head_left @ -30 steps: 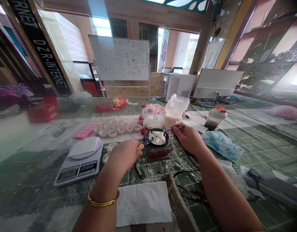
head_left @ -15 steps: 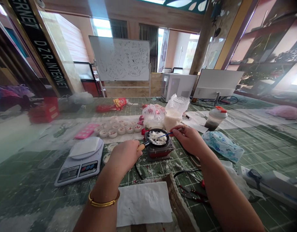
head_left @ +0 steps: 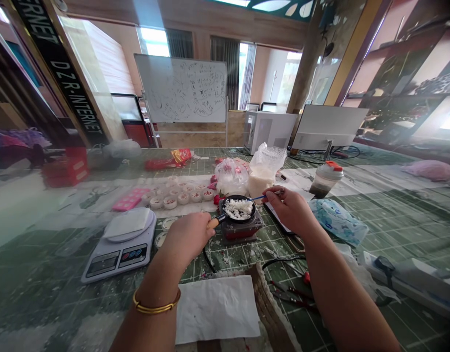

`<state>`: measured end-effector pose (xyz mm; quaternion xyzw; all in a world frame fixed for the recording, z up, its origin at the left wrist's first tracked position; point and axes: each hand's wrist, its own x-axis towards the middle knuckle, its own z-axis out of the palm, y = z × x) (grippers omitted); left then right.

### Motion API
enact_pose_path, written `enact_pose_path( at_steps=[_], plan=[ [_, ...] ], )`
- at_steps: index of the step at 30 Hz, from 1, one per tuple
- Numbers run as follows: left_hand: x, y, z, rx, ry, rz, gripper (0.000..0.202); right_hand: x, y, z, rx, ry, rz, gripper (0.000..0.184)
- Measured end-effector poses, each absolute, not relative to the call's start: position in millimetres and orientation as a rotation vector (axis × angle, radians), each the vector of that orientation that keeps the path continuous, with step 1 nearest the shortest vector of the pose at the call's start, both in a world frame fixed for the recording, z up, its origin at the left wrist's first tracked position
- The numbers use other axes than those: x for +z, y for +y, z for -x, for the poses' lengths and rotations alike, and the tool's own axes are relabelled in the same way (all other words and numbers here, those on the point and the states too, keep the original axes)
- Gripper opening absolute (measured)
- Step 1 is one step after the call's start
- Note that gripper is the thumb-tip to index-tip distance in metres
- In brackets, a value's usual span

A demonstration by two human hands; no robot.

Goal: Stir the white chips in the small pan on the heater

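Note:
My left hand (head_left: 190, 233) is closed round the wooden handle of a small black frying pan (head_left: 226, 221). The pan rests on a small dark red and grey hot plate (head_left: 242, 231). White crumbly flakes (head_left: 239, 209) lie in the pan. Between the fingertips of my right hand (head_left: 289, 209) is a thin blue stick (head_left: 259, 197); its tip reaches the pan's far right side, at the edge of the flakes. What the stick's tip end looks like is too small to tell.
A kitchen scale (head_left: 124, 244) stands left, near a pink mold (head_left: 131, 199) and several small filled cups (head_left: 184, 197). Behind the pan are bags of white material (head_left: 260, 182). On the right are a shaker cup (head_left: 326, 180), a tissue pack (head_left: 338, 220), pliers (head_left: 290, 295) and a power strip (head_left: 411, 278). White paper (head_left: 217, 309) lies in front.
My right hand has risen slightly, away from the pan, and the stick's tip has shifted from the middle of the flakes to the far right side. My left hand keeps holding the handle.

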<state>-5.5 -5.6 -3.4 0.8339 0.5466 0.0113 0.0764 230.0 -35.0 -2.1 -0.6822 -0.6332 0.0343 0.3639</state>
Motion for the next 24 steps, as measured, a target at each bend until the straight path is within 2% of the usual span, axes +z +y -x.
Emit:
enact_pose_path(
  at_steps=[4, 10, 20, 24],
  plan=[
    [-3.7, -5.8, 4.8, 0.049, 1.646, -2.491, 0.021, -3.3, -35.6, -228.1, 0.082, -1.723, 1.775, 0.031],
    [-2.8, -7.8, 4.7, 0.058, 1.645, -2.495, 0.017, -2.9, -40.3, -221.0, 0.297, -1.746, 1.635, 0.031],
    [-3.7, -6.3, 4.0, 0.037, 1.656, -2.502, 0.019, 0.8, -41.2, -232.1, 0.019, -1.692, 1.768, 0.032],
    [-3.0, -7.5, 4.2, 0.04, 1.643, -2.499, 0.019, 1.1, -43.2, -226.4, 0.103, -1.788, 1.735, 0.03]
  ],
)
